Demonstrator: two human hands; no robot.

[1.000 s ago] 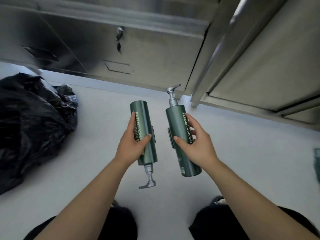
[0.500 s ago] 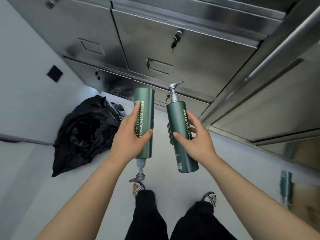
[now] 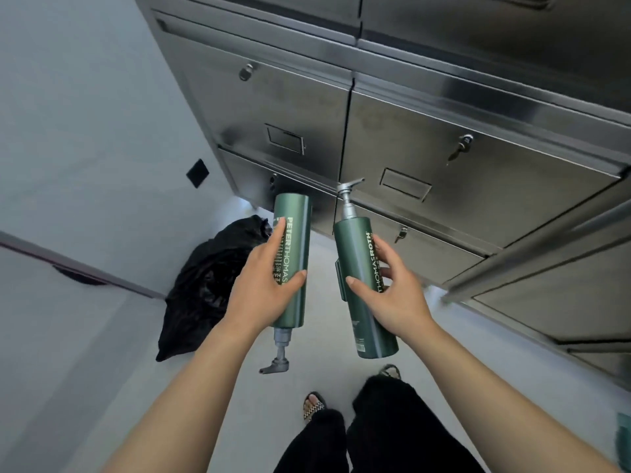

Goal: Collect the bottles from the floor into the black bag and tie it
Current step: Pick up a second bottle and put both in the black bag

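steel lockers (image 3: 426,138) rise beyond both hands, over a pale floor (image 3: 102,370). left hand (image 3: 264,290) is wrapped around one green pump bottle (image 3: 295,254), pump pointing down toward the feet. right hand (image 3: 389,295) grips a second green bottle (image 3: 358,264), pump up (the two bottles sit side by side, apart). black bag (image 3: 208,285) slumps on the floor just left of the left hand, beyond it.

A locker or changing room, by the look; stainless-steel lockers (image 3: 426,131) stand in stacked rows, each door with a keyed lock (image 3: 465,140) and a label slot (image 3: 404,184); pale bare floor (image 3: 324,353), plain grey wall (image 3: 85,114).
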